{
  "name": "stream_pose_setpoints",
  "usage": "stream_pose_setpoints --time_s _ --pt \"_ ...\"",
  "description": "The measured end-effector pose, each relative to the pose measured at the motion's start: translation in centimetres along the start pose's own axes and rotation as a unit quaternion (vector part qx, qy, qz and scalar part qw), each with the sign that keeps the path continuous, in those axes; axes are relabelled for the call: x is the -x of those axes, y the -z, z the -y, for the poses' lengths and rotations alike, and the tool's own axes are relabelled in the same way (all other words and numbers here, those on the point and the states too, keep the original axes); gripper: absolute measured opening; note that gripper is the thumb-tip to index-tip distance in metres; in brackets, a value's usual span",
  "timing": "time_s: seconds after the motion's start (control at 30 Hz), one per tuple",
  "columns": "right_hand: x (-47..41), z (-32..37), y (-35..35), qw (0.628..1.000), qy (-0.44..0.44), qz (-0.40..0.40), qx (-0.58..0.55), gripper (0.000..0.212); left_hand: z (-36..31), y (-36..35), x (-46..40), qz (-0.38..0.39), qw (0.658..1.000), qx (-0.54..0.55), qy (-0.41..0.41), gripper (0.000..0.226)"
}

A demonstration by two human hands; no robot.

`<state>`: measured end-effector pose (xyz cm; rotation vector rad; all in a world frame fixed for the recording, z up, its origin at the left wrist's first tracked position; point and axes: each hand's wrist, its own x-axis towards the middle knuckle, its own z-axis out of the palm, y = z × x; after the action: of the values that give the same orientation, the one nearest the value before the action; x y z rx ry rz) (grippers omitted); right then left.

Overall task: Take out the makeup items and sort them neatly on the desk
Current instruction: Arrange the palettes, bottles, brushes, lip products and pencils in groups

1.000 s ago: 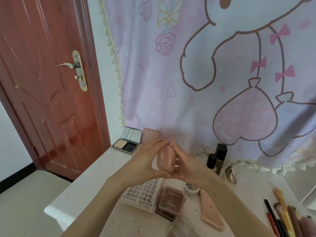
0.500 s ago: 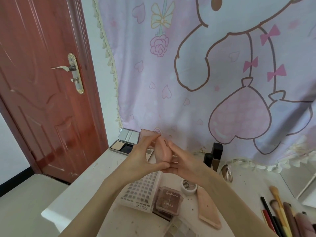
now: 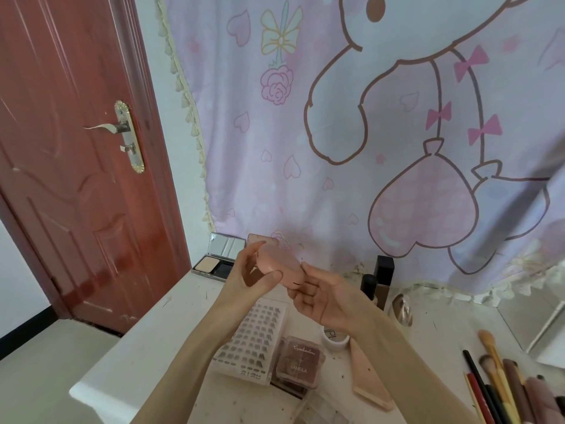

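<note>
A round pink compact (image 3: pixel 279 264) is held in the air above the white desk (image 3: pixel 146 347). My left hand (image 3: pixel 250 273) grips its left side, thumb on the front edge and fingers behind. My right hand (image 3: pixel 324 296) touches its right lower edge with loosely curled fingers. Below on the desk lie a clear false-lash tray (image 3: pixel 253 341), a brown eyeshadow palette (image 3: pixel 301 361), a small white jar (image 3: pixel 334 339) and a flat pink case (image 3: pixel 367 374). An open mirrored powder palette (image 3: pixel 218 261) sits at the back left.
Dark tubes (image 3: pixel 380 280) stand at the back by the curtain, beside a clear rounded item (image 3: pixel 402 309). Several brushes and pencils (image 3: pixel 501 387) lie at the right. A red door (image 3: pixel 76 148) is on the left; the desk's left edge drops to the floor.
The compact has turned from upright on edge to tilted flat-side up. My left hand now grips it mostly alone, and my right hand has slipped down to its lower right edge.
</note>
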<state>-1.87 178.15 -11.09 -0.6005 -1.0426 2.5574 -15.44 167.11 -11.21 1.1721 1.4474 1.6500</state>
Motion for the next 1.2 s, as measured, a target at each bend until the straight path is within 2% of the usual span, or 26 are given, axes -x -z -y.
stream_pose_setpoints --time_s 0.1,0.17,0.33,0.5,0.67,0.77,0.93,1.07,1.2 --pt "0.3 0.1 0.0 0.999 0.003 -0.030 -0.022 0.038 -0.1 0.3 -0.1 0.029 0.996 -0.080 -0.016 0.056" --pt "0.3 0.1 0.2 0.998 0.027 -0.059 -0.001 0.030 0.0 0.1 -0.1 0.002 0.988 -0.148 -0.040 0.063" --pt "0.3 -0.2 0.0 0.991 0.082 -0.088 0.054 0.021 0.4 -0.9 -0.3 -0.026 0.943 -0.319 -0.089 0.081" --pt "0.8 -0.2 -0.2 0.993 0.097 -0.044 0.058 0.022 0.3 -0.8 -0.9 -0.038 0.936 -0.334 -0.099 0.070" --pt "1.3 0.1 -0.2 0.998 0.039 0.022 0.040 0.046 -0.2 -0.8 -0.7 -0.031 0.966 -0.239 -0.090 0.055" --pt "1.3 0.2 -0.4 0.997 0.013 0.071 0.037 0.049 -0.2 -1.2 -0.3 -0.024 0.969 -0.221 -0.110 0.054" --pt "0.9 0.1 -0.4 0.996 0.018 0.082 -0.005 0.055 -0.9 -1.2 -0.3 0.012 0.960 -0.252 -0.124 0.058" --pt "0.5 0.2 -0.4 0.995 0.025 0.101 -0.003 0.056 -1.6 -1.3 -0.5 0.030 0.954 -0.281 -0.096 0.065" --pt "0.6 0.0 0.0 0.996 0.020 0.089 -0.002 0.057 -1.6 -1.1 -0.7 0.056 0.958 -0.268 -0.086 0.084"
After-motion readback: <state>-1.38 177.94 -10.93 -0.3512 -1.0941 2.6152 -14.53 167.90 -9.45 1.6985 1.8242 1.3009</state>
